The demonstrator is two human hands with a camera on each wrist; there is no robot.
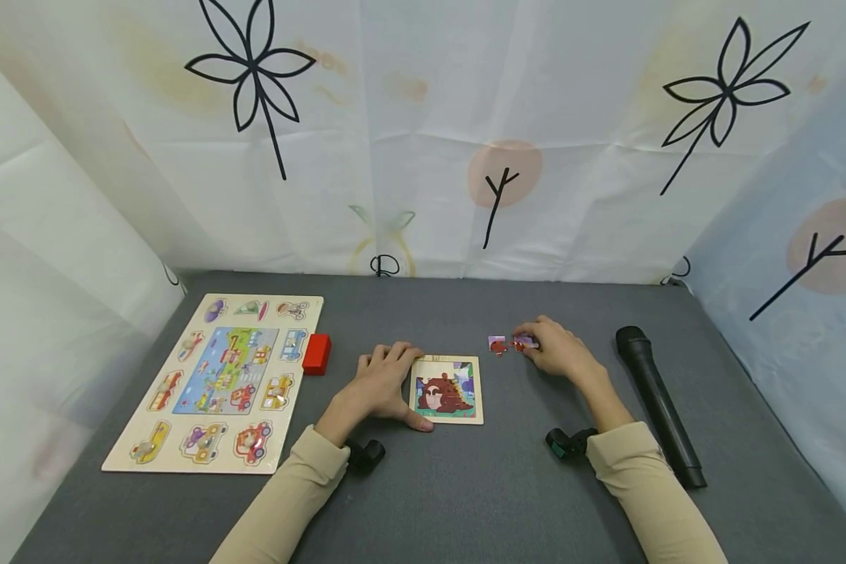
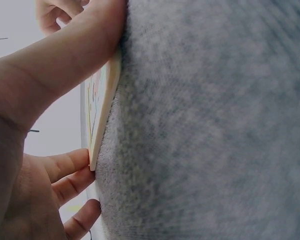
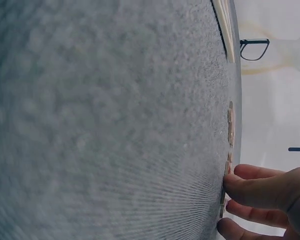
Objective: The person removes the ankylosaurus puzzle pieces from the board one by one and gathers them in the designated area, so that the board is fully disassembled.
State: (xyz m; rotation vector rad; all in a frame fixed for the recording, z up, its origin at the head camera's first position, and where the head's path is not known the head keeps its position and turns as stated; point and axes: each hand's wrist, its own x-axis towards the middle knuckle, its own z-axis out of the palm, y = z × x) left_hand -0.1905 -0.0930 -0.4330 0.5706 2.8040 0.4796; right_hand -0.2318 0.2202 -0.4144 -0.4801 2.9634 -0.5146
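Square pale-wood puzzle w/ brown dino-ish pic, mid grey cloth-covered table; LH grips its left side edge to edge, prob. to steady it. At its 2 o'clock RH pinches thin red-purple piece, prob. bc it's so flat; similar loose piece alongside. Big pale-wood picture board, 9 o'clock.
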